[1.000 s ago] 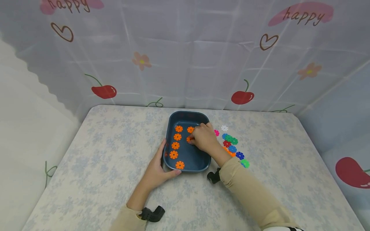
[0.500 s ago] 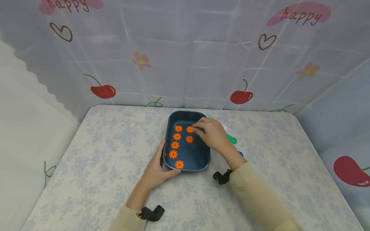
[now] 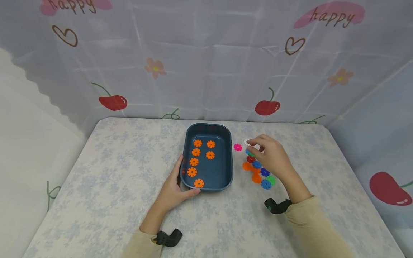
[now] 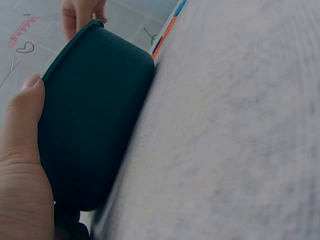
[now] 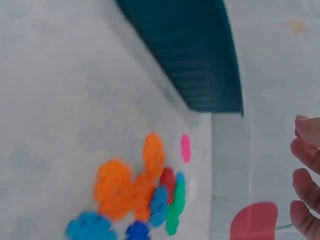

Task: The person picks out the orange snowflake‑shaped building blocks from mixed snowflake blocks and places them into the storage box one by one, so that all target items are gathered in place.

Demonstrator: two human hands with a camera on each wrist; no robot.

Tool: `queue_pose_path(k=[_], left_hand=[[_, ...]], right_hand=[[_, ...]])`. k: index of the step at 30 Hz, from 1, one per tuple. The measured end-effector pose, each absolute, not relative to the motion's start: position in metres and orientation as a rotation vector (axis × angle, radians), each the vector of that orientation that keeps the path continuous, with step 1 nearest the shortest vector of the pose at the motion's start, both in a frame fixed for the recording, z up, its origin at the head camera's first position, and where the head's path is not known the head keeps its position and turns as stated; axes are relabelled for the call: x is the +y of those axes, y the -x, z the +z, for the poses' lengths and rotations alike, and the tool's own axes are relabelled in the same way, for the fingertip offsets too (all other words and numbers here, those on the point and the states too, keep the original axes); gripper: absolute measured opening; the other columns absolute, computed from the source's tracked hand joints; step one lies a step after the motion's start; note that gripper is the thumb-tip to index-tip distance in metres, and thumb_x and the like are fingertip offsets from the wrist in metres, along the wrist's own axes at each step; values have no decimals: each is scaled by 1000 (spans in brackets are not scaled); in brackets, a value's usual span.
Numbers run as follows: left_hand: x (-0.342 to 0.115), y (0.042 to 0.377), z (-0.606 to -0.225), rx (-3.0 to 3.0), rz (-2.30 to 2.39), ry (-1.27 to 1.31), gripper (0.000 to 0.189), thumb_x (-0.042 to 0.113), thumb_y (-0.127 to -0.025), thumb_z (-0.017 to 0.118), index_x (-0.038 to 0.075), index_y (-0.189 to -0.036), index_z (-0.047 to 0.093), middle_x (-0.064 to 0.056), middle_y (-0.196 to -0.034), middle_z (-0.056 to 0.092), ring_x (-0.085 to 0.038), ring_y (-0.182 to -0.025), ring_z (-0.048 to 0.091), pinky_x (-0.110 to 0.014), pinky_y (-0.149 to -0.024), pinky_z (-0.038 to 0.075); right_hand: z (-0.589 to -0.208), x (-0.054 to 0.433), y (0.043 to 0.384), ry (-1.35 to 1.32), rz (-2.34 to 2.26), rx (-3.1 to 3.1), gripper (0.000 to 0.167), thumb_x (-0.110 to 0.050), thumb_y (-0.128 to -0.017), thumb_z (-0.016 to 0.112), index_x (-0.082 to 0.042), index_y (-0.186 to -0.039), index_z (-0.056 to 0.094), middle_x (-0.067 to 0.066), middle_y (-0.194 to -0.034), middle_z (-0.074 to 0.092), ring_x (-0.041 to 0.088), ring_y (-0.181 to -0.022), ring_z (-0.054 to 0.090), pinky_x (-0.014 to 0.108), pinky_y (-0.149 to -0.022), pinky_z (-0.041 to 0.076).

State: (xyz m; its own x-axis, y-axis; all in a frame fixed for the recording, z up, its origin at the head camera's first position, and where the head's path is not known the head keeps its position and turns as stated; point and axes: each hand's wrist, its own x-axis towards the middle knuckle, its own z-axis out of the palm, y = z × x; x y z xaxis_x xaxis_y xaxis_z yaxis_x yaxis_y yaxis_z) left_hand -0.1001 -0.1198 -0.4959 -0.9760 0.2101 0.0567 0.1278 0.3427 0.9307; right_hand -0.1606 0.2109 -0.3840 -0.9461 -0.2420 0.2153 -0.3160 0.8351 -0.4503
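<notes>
A dark blue rectangular tray (image 3: 222, 168) stands on the table, with several orange snowflake discs (image 3: 194, 161) laid in two columns on its bottom. My left hand (image 3: 172, 190) holds its near left corner, thumb at the front edge and fingers along the left side. In the left wrist view the thumb presses against the tray's outer wall (image 4: 100, 115). Over the loose discs to the right hovers my right hand (image 3: 272, 156), thumb and index finger apart with nothing visible between them. A white disc (image 3: 246, 142) lies partly hidden by its fingertips.
Right of the tray lie loose snowflake discs: a pink disc (image 3: 237, 147), orange discs (image 3: 256, 178), a red disc (image 3: 250, 158), plus blue and green ones. A printed curtain (image 3: 200, 71) hangs behind the table's far edge.
My right hand has left the tray's inside and moved right, over the loose discs. Two orange discs now show in the right column, formerly partly covered by it. The left hand stays put.
</notes>
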Motion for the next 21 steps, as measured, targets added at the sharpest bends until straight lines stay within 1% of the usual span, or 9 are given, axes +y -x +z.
queue_pose_path(k=[5,8,10,12,15,18,21], left_hand=[[-120,100,-497,2507,1744,-325,120,41,-74,88,32,-161,6,10,-167,8,-20,-154,15,-56,-121,23],[-120,100,-497,2506,1741,-324,120,41,-74,88,33,-161,6,11,-167,8,-20,-154,15,-56,-121,23],[-120,101,-497,2504,1742,-322,120,41,-74,88,34,-161,6,11,-167,8,-20,-154,15,-56,-121,23],[-120,101,-497,2503,1744,-319,120,40,-74,88,34,-161,6,11,-167,8,-20,-154,15,-56,-121,23],[-120,101,-497,2506,1745,-313,120,40,-73,88,33,-161,6,10,-167,9,-20,-154,16,-56,-121,23],[-120,101,-497,2512,1737,-315,120,40,-73,88,32,-161,6,10,-167,9,-20,-154,16,-56,-121,22],[-120,101,-497,2518,1730,-320,120,41,-74,88,31,-161,6,9,-167,8,-20,-154,15,-56,-121,22]], right_hand=[[-401,225,155,-365,770,-3024,29,-24,-94,70,-13,-120,71,3,-107,67,19,-82,53,28,-62,47],[-413,230,153,-352,784,-3132,32,-23,-93,71,-13,-124,69,5,-111,66,19,-78,54,29,-62,49],[-421,231,152,-369,765,-3178,34,-22,-93,71,-13,-125,68,6,-113,66,20,-81,57,34,-68,53],[-429,232,152,-401,737,-3201,37,-23,-92,72,-13,-127,67,8,-115,66,22,-89,61,40,-77,55],[-438,231,152,-445,684,-3210,39,-26,-92,72,-13,-129,66,9,-117,65,25,-103,62,47,-90,54],[-443,230,153,-452,651,-3215,40,-28,-91,73,-13,-128,67,9,-117,64,27,-104,62,48,-91,54],[-446,230,154,-467,648,-3201,37,-25,-90,75,-11,-124,69,9,-114,64,26,-102,62,48,-90,55]])
